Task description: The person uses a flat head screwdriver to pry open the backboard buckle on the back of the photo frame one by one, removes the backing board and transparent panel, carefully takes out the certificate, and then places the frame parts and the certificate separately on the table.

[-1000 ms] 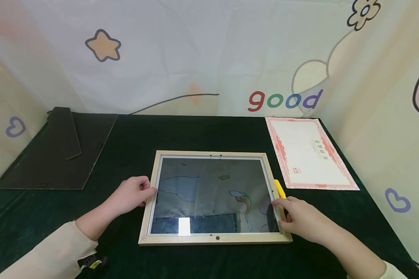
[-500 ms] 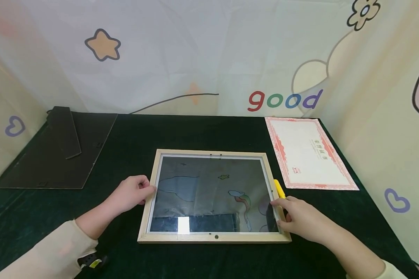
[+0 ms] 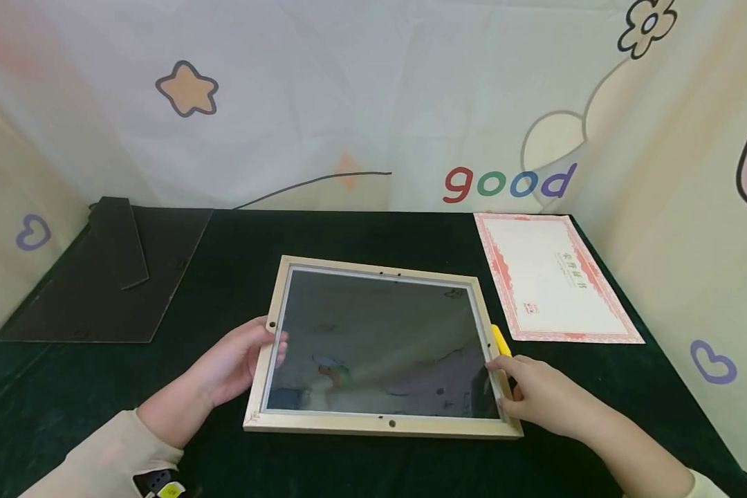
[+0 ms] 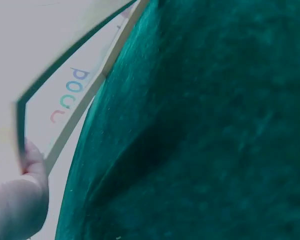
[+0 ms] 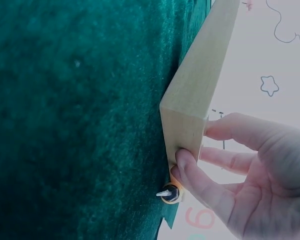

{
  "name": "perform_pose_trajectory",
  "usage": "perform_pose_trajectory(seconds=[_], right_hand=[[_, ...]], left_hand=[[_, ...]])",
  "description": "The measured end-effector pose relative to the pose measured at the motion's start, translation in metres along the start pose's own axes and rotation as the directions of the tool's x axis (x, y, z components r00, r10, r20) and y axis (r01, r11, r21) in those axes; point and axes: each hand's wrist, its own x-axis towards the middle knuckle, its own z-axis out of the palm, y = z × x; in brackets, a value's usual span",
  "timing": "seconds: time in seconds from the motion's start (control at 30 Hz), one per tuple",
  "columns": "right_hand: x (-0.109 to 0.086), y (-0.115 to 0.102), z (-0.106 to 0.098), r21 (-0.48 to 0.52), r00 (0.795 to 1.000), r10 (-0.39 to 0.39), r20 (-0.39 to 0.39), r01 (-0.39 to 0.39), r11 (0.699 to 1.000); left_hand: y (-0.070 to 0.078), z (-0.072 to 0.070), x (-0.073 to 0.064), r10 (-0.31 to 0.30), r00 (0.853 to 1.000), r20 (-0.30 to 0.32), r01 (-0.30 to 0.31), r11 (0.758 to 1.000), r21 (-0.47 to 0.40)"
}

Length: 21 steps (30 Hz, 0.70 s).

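Note:
A pale wooden picture frame [image 3: 324,423] with a dark, reflective pane [image 3: 380,346] fills the middle of the head view, its left side raised. My left hand [image 3: 233,366] grips the left rail, and fingers show through the pane's edge. In the left wrist view this hand [image 4: 17,205] holds the frame side up over the cloth. My right hand [image 3: 544,394] holds the right rail near its lower corner. In the right wrist view its thumb and fingers [image 5: 187,162] pinch the wood. Beside that rail lies a yellow-handled tool [image 3: 501,340] with a thin metal tip.
A black backing board [image 3: 56,311] with a stand leg [image 3: 121,242] lies at the left back. At the right back lies a white certificate [image 3: 523,277] with a red border. Dark green cloth [image 3: 348,235] covers the table, and printed curtains [image 3: 348,83] enclose it.
The frame's left side has risen and the frame tilts to the right. My left hand has turned to bring its fingers under the rail. The right hand keeps its place, and reflections in the pane have shifted.

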Motion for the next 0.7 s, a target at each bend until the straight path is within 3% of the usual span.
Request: perform_pose_trajectory(seconds=[0.07,0.13,0.27,0.37,0.57,0.7], right_hand=[[0.000,0.000,0.000,0.001,1.000,-0.003,0.003,0.003,1.000],[0.000,0.001,0.000,-0.001,1.000,-0.003,0.003,0.003,1.000],[0.000,0.000,0.000,0.001,1.000,-0.009,0.005,0.009,1.000],[0.001,0.000,0.000,0.001,1.000,-0.016,0.003,0.016,1.000],[0.000,-0.001,0.003,0.001,1.000,-0.004,-0.002,0.004,1.000],[0.000,-0.002,0.004,-0.013,1.000,-0.012,-0.008,0.012,1.000]], left_hand=[[-0.002,0.002,-0.001,0.018,1.000,-0.012,-0.018,0.999,-0.027],[-0.004,0.004,-0.001,0.041,0.998,-0.049,-0.041,0.999,0.000],[-0.007,0.007,-0.001,0.123,0.984,-0.132,-0.104,0.985,0.138],[-0.009,0.009,-0.002,0.163,0.974,-0.158,-0.123,0.964,0.237],[-0.008,0.011,-0.004,0.090,0.974,-0.209,-0.002,0.922,0.387],[-0.006,0.012,-0.004,0.071,0.974,-0.217,0.054,0.853,0.519]])
